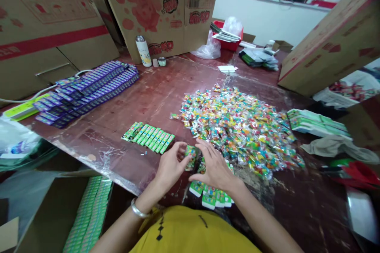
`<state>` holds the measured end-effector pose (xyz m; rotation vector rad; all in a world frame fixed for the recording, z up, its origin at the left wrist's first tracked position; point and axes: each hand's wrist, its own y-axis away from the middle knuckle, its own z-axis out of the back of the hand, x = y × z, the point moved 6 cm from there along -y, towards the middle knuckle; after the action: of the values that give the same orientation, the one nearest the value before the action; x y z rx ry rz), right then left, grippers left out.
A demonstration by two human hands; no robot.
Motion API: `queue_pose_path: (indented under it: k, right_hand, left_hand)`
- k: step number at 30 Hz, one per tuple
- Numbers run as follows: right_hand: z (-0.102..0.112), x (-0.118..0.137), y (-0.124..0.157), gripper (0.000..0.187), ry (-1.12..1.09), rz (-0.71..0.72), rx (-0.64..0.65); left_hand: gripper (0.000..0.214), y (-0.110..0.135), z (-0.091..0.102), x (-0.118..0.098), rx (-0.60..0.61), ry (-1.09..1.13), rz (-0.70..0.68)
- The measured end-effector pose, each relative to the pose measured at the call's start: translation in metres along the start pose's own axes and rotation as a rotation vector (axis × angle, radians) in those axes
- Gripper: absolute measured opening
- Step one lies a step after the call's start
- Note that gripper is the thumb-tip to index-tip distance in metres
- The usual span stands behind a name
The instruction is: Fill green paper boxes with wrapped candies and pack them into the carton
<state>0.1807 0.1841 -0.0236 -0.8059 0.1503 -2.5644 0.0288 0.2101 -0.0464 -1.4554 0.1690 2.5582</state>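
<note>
My left hand grips a small green printed candy box by its edge between thumb and fingers. Close to that box on its right, my right hand has its thumb and fingers apart, and I see nothing held in it. Below and partly behind the right hand lie several flat green cartons. A row of filled-looking green boxes stands side by side left of my hands. Beyond the right hand spreads a large heap of small clear packets with colourful candies.
Purple boxes are stacked at the left, beside a yellow-green power strip. A bottle stands by large cardboard cartons. Green flat stacks and a grey cloth lie right. An open carton of green boxes sits below the table edge.
</note>
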Motion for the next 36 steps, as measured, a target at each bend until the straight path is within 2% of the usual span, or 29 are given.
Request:
queue_pose_path:
  k: [2, 3, 6, 7, 10, 12, 15, 17, 19, 22, 26, 30, 33, 36]
  right_hand:
    - [0.009, -0.01, 0.005, 0.097, 0.001, -0.061, -0.008]
    - [0.015, -0.017, 0.009, 0.086, 0.002, -0.111, -0.022]
    - [0.032, -0.04, 0.028, 0.029, 0.024, -0.258, -0.034]
    - [0.034, -0.045, 0.034, 0.018, 0.044, -0.284, -0.013]
    - [0.025, -0.05, 0.046, 0.014, 0.154, -0.313, 0.087]
    - [0.015, -0.048, 0.048, 0.019, 0.242, -0.324, 0.11]
    - [-0.001, -0.043, 0.044, 0.03, 0.32, -0.32, 0.073]
    - [-0.008, -0.042, 0.04, 0.025, 0.311, -0.327, 0.028]
    - [-0.008, -0.043, 0.037, 0.019, 0.232, -0.347, -0.04]
    - [-0.002, -0.049, 0.033, 0.02, -0.046, -0.412, -0.142]
    - [0.0, -0.058, 0.031, 0.03, -0.559, -0.565, -0.204]
    - [-0.004, -0.058, 0.033, 0.033, -0.905, -0.683, -0.255]
    - [-0.001, -0.048, 0.035, 0.029, -1.041, -0.648, -0.286]
    - [0.006, -0.029, 0.033, 0.037, -0.994, -0.491, -0.173]
  left_hand:
    - [0.025, -0.005, 0.012, 0.004, -0.076, -0.278, -0.051]
    - [0.023, -0.008, 0.018, 0.005, -0.107, -0.404, -0.073]
    - [0.026, -0.016, 0.031, 0.009, -0.157, -0.68, -0.094]
    - [0.031, -0.018, 0.034, 0.009, -0.176, -0.733, -0.089]
    - [0.051, -0.016, 0.034, 0.003, -0.222, -0.784, -0.088]
    - [0.065, -0.008, 0.019, -0.004, -0.16, -0.73, -0.133]
    - [0.086, 0.012, -0.02, -0.008, 0.084, -0.605, -0.227]
    - [0.095, 0.025, -0.041, -0.004, 0.194, -0.579, -0.232]
    - [0.097, 0.032, -0.049, 0.002, 0.213, -0.569, -0.199]
    - [0.089, 0.035, -0.049, 0.002, 0.183, -0.463, -0.207]
    - [0.075, 0.033, -0.048, -0.015, 0.173, -0.22, -0.302]
    - [0.058, 0.027, -0.049, -0.025, 0.16, -0.065, -0.261]
    - [0.055, 0.02, -0.045, -0.03, 0.19, 0.108, -0.206]
    - [0.051, 0.014, -0.039, -0.032, 0.293, 0.385, -0.123]
